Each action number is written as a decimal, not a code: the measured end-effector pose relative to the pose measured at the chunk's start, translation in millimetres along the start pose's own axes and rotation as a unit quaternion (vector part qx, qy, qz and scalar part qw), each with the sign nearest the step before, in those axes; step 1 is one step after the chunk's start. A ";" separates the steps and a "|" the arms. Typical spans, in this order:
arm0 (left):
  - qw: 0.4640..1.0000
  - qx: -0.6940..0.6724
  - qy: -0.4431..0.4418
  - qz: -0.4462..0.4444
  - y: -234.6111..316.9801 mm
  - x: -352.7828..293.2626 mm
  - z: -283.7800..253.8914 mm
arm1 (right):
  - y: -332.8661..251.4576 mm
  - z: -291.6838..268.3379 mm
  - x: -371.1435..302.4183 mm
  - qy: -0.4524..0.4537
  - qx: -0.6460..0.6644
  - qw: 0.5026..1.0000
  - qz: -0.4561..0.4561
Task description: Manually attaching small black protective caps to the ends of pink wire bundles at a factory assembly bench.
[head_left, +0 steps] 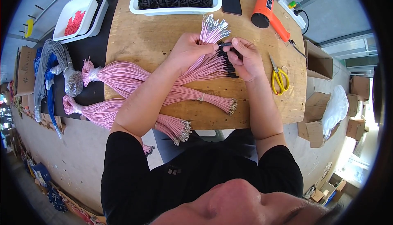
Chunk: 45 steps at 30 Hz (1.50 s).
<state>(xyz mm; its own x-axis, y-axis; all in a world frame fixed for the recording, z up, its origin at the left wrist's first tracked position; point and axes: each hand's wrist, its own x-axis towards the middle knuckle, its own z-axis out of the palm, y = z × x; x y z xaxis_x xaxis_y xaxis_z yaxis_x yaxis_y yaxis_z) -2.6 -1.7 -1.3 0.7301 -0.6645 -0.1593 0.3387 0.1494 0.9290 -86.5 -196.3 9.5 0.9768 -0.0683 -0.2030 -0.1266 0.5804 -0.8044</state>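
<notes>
pink wires (207, 64), likely light and limp, are pinched by the left fingers (209, 48); just beside, a stiff-looking black sleeve (225, 44), best gripped endwise, is clamped by the right fingers (237, 43)!

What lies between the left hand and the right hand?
A small black piece spans the gap between the fingertips of the left hand and right hand; below it, pink wires end in black tips. The head view shows this.

wooden table (139, 41) | pink wires (123, 75) | white tub (176, 11) | heat gun (264, 10) | scissors (280, 81)
</notes>
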 end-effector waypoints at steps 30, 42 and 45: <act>0.997 0.075 0.010 0.023 -3.1 0.3 1.8 | -0.8 7.7 -0.6 0.051 -0.038 0.996 -0.067; 0.999 0.031 0.018 0.011 0.1 -1.3 4.2 | 9.9 8.7 -0.8 0.045 -0.095 0.990 -0.094; 0.999 0.024 0.017 0.019 -3.7 0.9 1.0 | 7.5 7.0 -0.6 0.044 -0.104 0.989 -0.092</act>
<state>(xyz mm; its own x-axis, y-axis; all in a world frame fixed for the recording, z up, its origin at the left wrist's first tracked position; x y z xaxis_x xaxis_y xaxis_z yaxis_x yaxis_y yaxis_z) -3.7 -3.6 -4.5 0.7623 -0.6332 -0.1340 0.2814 0.1379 0.9496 -86.8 -186.3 7.5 0.9688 -0.2337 -0.0827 0.0105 0.3722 -0.9281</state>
